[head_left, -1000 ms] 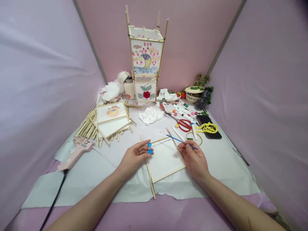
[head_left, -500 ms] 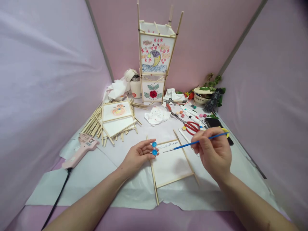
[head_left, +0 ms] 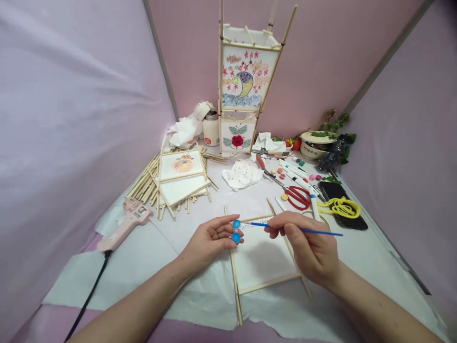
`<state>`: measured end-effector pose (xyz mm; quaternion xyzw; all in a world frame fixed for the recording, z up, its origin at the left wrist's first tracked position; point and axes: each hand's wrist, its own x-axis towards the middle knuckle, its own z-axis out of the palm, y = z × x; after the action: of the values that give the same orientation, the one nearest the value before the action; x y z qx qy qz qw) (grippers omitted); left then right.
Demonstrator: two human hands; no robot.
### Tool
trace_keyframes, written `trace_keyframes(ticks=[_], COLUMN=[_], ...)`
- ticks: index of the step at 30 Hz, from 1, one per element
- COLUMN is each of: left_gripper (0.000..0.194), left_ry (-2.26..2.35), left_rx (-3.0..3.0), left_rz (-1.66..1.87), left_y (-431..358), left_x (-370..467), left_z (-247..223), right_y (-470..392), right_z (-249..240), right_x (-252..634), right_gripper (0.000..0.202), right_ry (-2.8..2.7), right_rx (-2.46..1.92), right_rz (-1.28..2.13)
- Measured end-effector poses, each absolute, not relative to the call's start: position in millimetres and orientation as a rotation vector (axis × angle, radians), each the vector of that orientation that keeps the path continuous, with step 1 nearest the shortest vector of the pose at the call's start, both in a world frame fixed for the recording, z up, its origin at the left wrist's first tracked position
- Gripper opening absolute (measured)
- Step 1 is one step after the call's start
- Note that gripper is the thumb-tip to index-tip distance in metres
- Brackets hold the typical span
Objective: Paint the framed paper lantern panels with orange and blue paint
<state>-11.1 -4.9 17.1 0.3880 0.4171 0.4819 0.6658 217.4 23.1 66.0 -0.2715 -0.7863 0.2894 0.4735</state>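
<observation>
Two small joined pots of blue paint [head_left: 236, 237] are pinched in my left hand [head_left: 210, 240], at the left edge of a white panel [head_left: 264, 262] framed with thin wooden sticks. My right hand [head_left: 309, 245] grips a blue paintbrush [head_left: 321, 232] over the panel's upper right side. The brush tip points left and is at or just beside the upper pot; whether it touches the paint cannot be made out. Small dark blue dabs run along the panel's top edge, partly behind the brush and my right fingers.
A tall painted lantern frame [head_left: 251, 78] stands at the back. To the left are a pink glue gun [head_left: 124, 224], loose sticks [head_left: 143, 183] and a framed drawing [head_left: 183, 165]. Red-handled scissors [head_left: 299, 197], markers, a phone [head_left: 357, 221] with yellow cord [head_left: 342, 207] and a lidded bowl [head_left: 312, 150] lie right.
My right hand has moved lower and to the left relative to the panel, bringing the brush tip to the upper paint pot. The whole view has shifted, and the yellow cord is now uncovered.
</observation>
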Motion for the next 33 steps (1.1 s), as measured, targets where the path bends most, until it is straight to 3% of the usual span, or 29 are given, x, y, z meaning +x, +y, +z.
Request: trace_keyframes(ticks=[14,33], left_gripper=[0.052,0.052], left_ry=[0.931,0.872], left_rx=[0.876,0.920], left_rz=[1.082,1.067], left_y=[-6,-5], left_x=[-10,-12], left_z=[19,15], right_y=[23,21], right_z=[56,56], right_x=[213,212], right_gripper=[0.025,0.023], right_ry=[-2.038,-1.952], right_rx=[-0.654,-0.692], right_rz=[0.570,0.748])
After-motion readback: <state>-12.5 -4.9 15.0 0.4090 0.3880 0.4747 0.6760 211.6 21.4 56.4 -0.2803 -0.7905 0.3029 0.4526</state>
